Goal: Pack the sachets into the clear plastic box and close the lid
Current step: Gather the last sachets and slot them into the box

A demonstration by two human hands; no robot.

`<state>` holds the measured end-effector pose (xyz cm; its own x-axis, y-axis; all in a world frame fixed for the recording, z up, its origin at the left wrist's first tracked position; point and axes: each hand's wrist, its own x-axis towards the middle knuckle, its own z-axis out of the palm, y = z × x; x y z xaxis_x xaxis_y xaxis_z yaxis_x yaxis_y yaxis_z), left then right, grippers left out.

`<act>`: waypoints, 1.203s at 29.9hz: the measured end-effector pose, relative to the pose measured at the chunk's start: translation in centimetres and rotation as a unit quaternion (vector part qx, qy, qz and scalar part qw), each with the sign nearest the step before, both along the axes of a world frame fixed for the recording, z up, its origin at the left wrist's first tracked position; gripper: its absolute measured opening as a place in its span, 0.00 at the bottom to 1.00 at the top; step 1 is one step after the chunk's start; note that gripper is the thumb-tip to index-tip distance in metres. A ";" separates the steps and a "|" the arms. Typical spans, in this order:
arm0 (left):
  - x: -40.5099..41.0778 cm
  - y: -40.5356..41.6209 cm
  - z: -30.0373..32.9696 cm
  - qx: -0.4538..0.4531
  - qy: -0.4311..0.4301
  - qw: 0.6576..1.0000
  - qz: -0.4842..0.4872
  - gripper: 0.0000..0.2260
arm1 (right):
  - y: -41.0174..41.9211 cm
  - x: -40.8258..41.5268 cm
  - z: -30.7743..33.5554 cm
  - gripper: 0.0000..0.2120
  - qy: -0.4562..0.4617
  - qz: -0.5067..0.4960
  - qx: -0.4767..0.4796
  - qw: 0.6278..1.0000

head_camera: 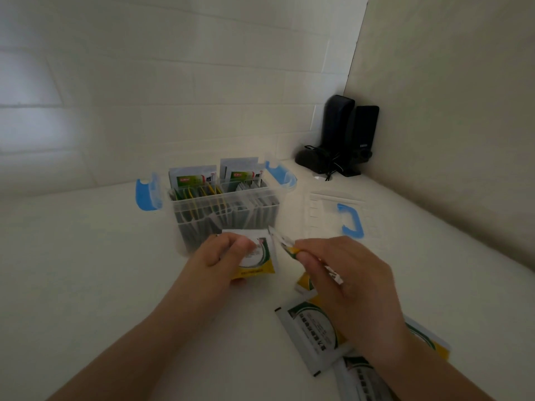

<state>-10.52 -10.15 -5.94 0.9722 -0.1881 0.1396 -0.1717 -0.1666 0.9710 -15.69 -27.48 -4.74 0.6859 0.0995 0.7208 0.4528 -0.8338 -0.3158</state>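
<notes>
Our left hand (223,256) pinches one flat sachet (257,263); our right hand (341,273) pinches another sachet on edge (292,250). They look light, thin and slick, so we would grip them by their edges and slide them upright into the clear box (228,206).

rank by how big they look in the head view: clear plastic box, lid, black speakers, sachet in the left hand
1. clear plastic box
2. black speakers and lid: look alike, and the pale lid's edges are faint, so unranked
3. sachet in the left hand, partly covered by its fingers

Both forearms are reaching in from 6 o'clock. The left hand (223,257) is pinching a sachet (260,260) with curled fingers; at its 3 o'clock, the right hand (344,273) is pinching another sachet (285,241) edge-on.
</notes>
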 end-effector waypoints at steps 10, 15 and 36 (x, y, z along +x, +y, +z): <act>0.0 0.3 -0.5 0.044 -0.047 0.995 -0.071 0.09 | 0.5 0.7 -1.6 0.18 0.149 0.028 0.030 0.988; -0.4 0.2 -0.3 0.027 -0.110 0.987 -0.115 0.23 | 0.1 0.7 -1.7 0.34 0.273 -0.015 0.066 0.960; -0.6 0.4 -0.3 0.080 -0.105 0.989 -0.065 0.06 | 0.9 0.3 -1.7 0.19 0.234 0.013 0.006 0.972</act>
